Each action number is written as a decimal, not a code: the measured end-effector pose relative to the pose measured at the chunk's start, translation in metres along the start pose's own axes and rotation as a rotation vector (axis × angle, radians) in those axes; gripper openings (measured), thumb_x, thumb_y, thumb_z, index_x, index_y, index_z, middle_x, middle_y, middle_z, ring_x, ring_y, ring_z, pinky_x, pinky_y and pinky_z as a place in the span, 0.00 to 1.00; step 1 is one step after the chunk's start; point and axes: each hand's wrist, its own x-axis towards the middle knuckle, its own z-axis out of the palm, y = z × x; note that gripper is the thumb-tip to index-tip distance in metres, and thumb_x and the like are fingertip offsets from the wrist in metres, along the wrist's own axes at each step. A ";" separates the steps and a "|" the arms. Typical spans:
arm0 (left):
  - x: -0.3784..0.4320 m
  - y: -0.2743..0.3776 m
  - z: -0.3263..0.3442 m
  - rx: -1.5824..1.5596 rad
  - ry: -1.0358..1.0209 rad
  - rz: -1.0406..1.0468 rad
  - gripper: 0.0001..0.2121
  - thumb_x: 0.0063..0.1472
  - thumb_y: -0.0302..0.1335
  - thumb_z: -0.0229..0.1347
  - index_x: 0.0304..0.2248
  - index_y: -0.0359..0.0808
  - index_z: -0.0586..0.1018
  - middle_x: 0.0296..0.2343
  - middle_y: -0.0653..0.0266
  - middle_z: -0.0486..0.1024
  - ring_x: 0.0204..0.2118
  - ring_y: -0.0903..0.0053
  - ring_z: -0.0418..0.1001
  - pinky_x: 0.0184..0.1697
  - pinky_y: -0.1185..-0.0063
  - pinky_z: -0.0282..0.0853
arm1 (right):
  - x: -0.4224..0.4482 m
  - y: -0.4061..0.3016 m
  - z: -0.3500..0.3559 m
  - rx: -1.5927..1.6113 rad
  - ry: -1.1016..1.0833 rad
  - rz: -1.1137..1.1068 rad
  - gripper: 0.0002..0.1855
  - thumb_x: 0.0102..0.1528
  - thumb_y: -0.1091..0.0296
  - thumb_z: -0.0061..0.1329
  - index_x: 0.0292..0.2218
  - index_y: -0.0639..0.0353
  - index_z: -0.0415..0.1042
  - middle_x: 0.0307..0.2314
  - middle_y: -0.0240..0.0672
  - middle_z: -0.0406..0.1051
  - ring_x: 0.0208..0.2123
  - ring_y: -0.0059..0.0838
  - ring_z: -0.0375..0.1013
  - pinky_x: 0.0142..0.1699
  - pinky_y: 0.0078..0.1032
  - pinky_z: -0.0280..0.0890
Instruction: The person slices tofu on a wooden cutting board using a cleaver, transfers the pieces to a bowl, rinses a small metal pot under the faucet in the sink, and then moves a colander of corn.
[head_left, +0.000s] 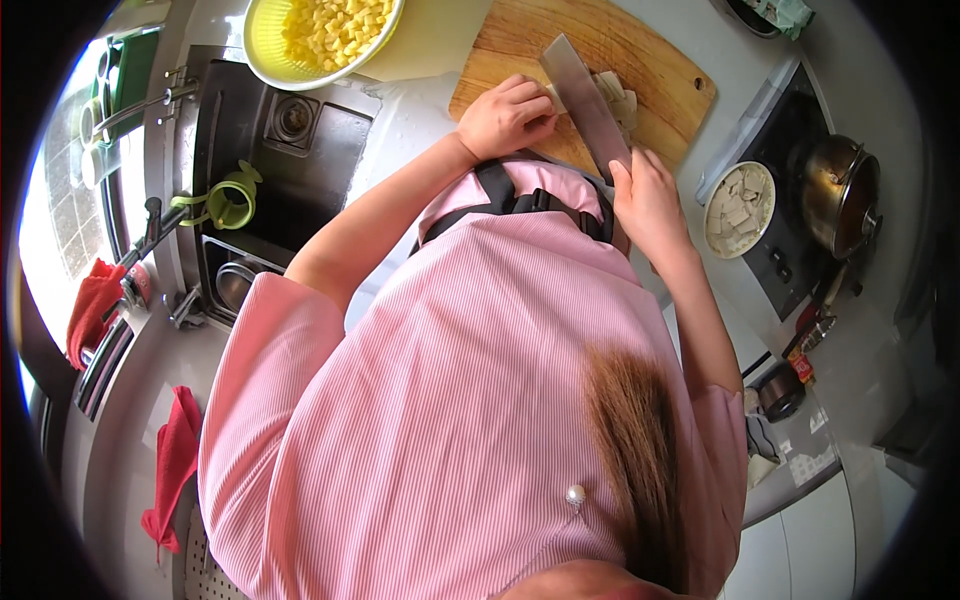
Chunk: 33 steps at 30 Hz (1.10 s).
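My right hand (651, 196) grips the near end of a cleaver (589, 105), whose broad blade lies across a wooden cutting board (517, 37). Just left of the blade, my left hand (510, 116) rests at the board's near edge with curled fingers. A pale piece of food (556, 97) shows between its fingertips and the blade, mostly hidden. Flat, pale slices (621, 101) lie on the board right of the blade. An oval dish (770, 187) of similar pale pieces stands to the right, and a yellow-green colander (262, 52) of diced yellow food stands at the upper left.
A dark sink (330, 161) with a green plastic holder (232, 201) is on the left. On the right, a lidded metal pot (832, 195) stands on a black cooktop (780, 142). Red cloths (176, 457) hang or lie at the far left.
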 end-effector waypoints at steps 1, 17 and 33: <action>0.000 0.000 0.000 0.002 -0.005 -0.004 0.06 0.49 0.22 0.62 0.28 0.38 0.79 0.31 0.67 0.76 0.36 0.69 0.75 0.39 0.77 0.74 | -0.001 0.001 -0.002 -0.011 -0.033 0.012 0.13 0.62 0.66 0.44 0.34 0.70 0.65 0.32 0.56 0.68 0.37 0.63 0.68 0.42 0.50 0.64; 0.001 0.001 -0.002 0.016 0.008 0.021 0.08 0.49 0.23 0.63 0.31 0.38 0.80 0.32 0.66 0.76 0.36 0.69 0.74 0.40 0.76 0.73 | 0.061 0.011 0.058 0.123 0.284 -0.141 0.13 0.61 0.66 0.47 0.31 0.70 0.66 0.30 0.57 0.69 0.33 0.62 0.69 0.39 0.48 0.66; 0.001 0.000 0.000 0.011 0.038 0.034 0.06 0.49 0.23 0.62 0.29 0.40 0.79 0.30 0.68 0.74 0.35 0.71 0.73 0.38 0.77 0.73 | 0.025 -0.005 0.024 0.050 0.231 -0.158 0.12 0.61 0.66 0.46 0.33 0.69 0.67 0.29 0.53 0.69 0.30 0.60 0.70 0.35 0.47 0.66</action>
